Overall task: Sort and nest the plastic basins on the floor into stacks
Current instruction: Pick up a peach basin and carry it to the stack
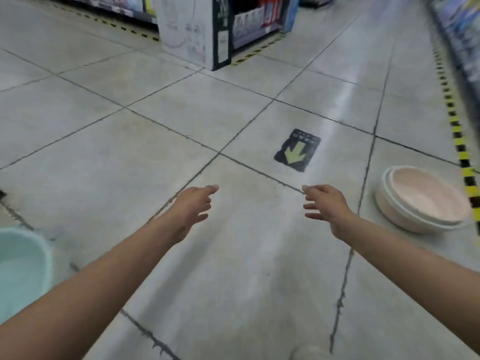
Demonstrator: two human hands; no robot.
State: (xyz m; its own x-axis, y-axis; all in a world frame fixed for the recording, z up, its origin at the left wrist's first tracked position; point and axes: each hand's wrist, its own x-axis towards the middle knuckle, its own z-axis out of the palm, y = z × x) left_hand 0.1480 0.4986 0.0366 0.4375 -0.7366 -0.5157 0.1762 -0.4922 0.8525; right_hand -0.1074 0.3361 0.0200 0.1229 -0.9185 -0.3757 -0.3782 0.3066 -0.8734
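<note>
Right of the arrow sticker (297,149), on the floor (130,141): nested pink basins (420,201), mouths up, long axis slanting away from it. Far left: teal basin (20,268). Nearer: left grip (193,207), right grip (328,207), both released.

tiled floor (161,141) bears pink basins (420,201), green basin (20,271)

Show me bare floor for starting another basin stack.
Bare floor: the wide run of tiles between the mint basin and the pink basin stack, from the arrow sticker back toward the camera. Tight: the right edge, where that stack sits near the striped tape.
</note>
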